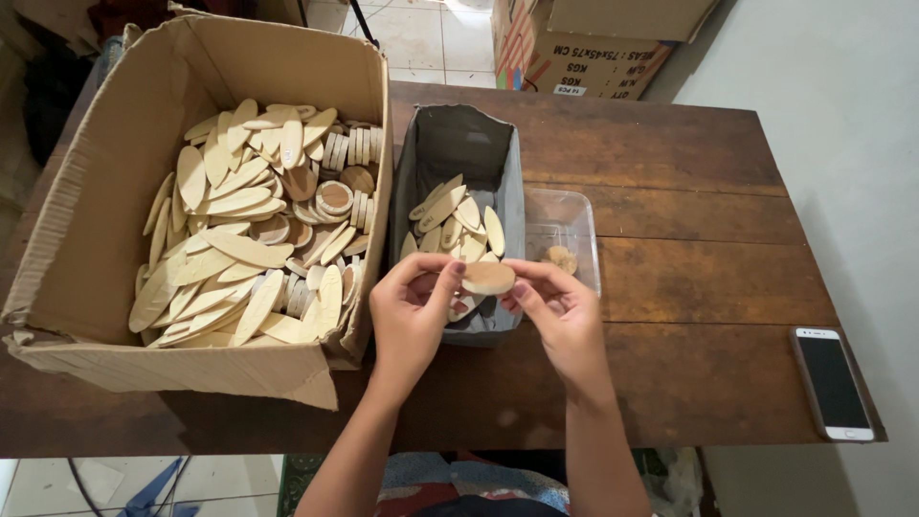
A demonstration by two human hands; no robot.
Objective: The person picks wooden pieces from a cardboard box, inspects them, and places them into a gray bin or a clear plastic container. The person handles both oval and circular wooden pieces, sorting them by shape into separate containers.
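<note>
Both my hands hold one flat oval wooden piece [488, 278] between them, just above the near end of a small grey box [450, 144]. My left hand [414, 306] pinches its left end. My right hand [560, 311] grips its right end with the fingertips. The grey box holds several similar pale oval wooden pieces [459, 220]. To the left, a large open cardboard box [86, 182] is heaped with many long oval pieces and some round wooden discs [335, 196].
A clear plastic tray [574, 215] with a small brownish lump [561, 258] sits right of the grey box. A white phone [831, 383] lies near the table's right front corner. Everything rests on a dark wooden table [689, 191]. Cardboard cartons [584, 43] stand behind it.
</note>
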